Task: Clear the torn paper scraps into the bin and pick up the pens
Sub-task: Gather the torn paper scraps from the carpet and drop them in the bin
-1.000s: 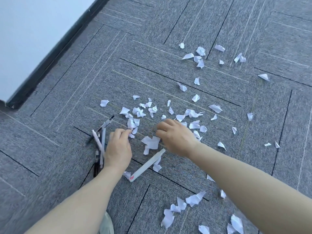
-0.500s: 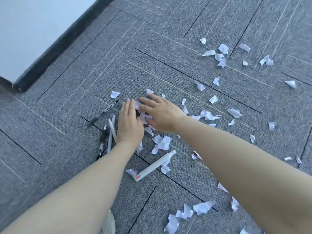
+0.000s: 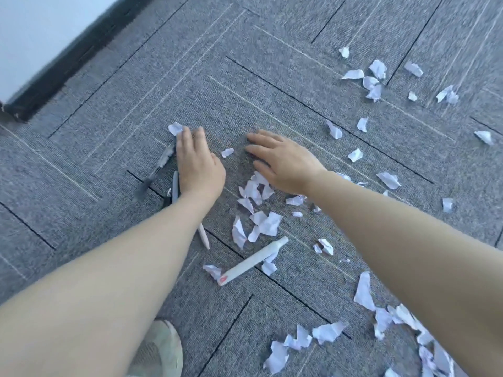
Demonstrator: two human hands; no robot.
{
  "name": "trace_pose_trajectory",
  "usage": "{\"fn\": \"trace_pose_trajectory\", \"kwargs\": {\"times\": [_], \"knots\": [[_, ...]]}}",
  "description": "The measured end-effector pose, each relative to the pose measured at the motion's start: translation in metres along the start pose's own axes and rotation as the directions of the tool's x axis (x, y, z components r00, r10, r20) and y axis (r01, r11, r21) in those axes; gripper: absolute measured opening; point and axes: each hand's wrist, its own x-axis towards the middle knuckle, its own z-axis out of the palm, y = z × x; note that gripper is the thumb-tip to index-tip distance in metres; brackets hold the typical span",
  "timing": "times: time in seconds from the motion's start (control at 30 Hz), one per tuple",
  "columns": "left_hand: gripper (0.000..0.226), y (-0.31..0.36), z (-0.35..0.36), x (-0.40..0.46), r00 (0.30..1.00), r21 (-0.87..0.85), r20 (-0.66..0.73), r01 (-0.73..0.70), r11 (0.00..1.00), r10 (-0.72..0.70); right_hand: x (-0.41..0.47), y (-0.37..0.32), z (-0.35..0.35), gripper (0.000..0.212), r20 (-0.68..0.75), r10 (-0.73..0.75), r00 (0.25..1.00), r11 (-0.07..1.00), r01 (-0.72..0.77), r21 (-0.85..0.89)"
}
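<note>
White torn paper scraps [image 3: 258, 221] lie strewn over the grey carpet, with a loose heap just below my hands. My left hand [image 3: 197, 164] rests flat on the carpet, fingers together, touching a scrap [image 3: 175, 128] at its fingertips. My right hand [image 3: 280, 161] lies flat and spread to its right, a small scrap [image 3: 227, 152] between the two. A dark pen [image 3: 158, 170] lies blurred left of my left hand. Grey pens [image 3: 175, 186] sit by my left wrist. A pale pen tip [image 3: 204, 238] shows under my forearm. A white marker [image 3: 253, 261] lies nearer me.
More scraps [image 3: 373, 80] are scattered at the far right and near my right forearm [image 3: 329, 333]. A white wall with black skirting [image 3: 68, 61] runs along the upper left. My shoe [image 3: 160, 349] shows at the bottom. No bin is in view.
Both hands have slid farther away from me over the carpet and moved apart, leaving scraps heaped behind them. The dark pen by my left hand now looks blurred, as if shifting.
</note>
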Motion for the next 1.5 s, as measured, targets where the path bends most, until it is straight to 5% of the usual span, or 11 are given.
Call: {"fn": "trace_pose_trajectory", "kwargs": {"times": [0.1,0.27,0.37,0.5,0.73,0.93,1.03,1.1,1.23,1.33,1.5], "knots": [[0.051,0.0,-0.007,0.002,0.999,-0.006,-0.034,-0.003,1.0,0.003,-0.044,0.014,0.003,0.035,-0.122,-0.11,0.986,0.994,0.108,-0.021],[0.043,0.009,-0.003,-0.024,0.917,-0.03,-0.021,-0.399,0.916,0.399,-0.062,0.011,0.012,0.028,-0.346,-0.028,0.938,0.998,0.043,0.035],[0.055,0.015,-0.005,0.001,0.987,0.164,-0.099,-0.109,0.98,0.127,-0.036,-0.012,0.012,0.052,-0.107,-0.016,0.994,1.0,0.019,0.025],[0.061,0.008,-0.021,0.038,0.984,0.435,-0.069,0.179,0.882,-0.165,-0.01,-0.048,0.02,0.072,0.079,-0.188,0.979,0.97,0.198,-0.144],[0.032,0.013,-0.021,0.018,0.978,0.302,-0.015,-0.192,0.934,0.207,-0.029,-0.021,0.016,0.04,-0.075,-0.134,0.988,0.984,0.124,-0.125],[0.021,0.021,0.0,-0.065,0.779,-0.059,0.211,-0.593,0.803,0.591,-0.095,0.015,0.025,0.024,-0.379,0.005,0.925,0.999,0.007,0.031],[0.034,0.004,0.005,-0.088,0.808,-0.144,0.151,-0.551,0.822,0.569,-0.098,0.016,0.026,0.053,-0.141,0.096,0.985,0.995,-0.095,0.02],[0.043,-0.006,0.004,-0.099,0.8,-0.142,0.265,-0.52,0.842,0.538,-0.096,0.014,0.03,0.06,0.007,0.044,0.999,0.997,-0.044,-0.061],[0.062,-0.023,0.006,-0.115,0.653,0.099,0.472,-0.707,0.7,0.593,-0.127,0.02,0.038,0.037,-0.176,0.005,0.984,1.0,0.0,0.029],[0.062,-0.019,0.01,-0.107,0.624,0.164,0.514,-0.745,0.647,0.588,-0.16,0.026,0.041,0.037,-0.28,0.076,0.957,0.997,-0.068,0.04],[0.076,0.02,0.033,-0.104,0.54,0.104,0.545,-0.802,0.588,0.641,-0.139,0.044,0.025,0.058,-0.125,0.371,0.92,0.928,-0.363,0.085]]}}
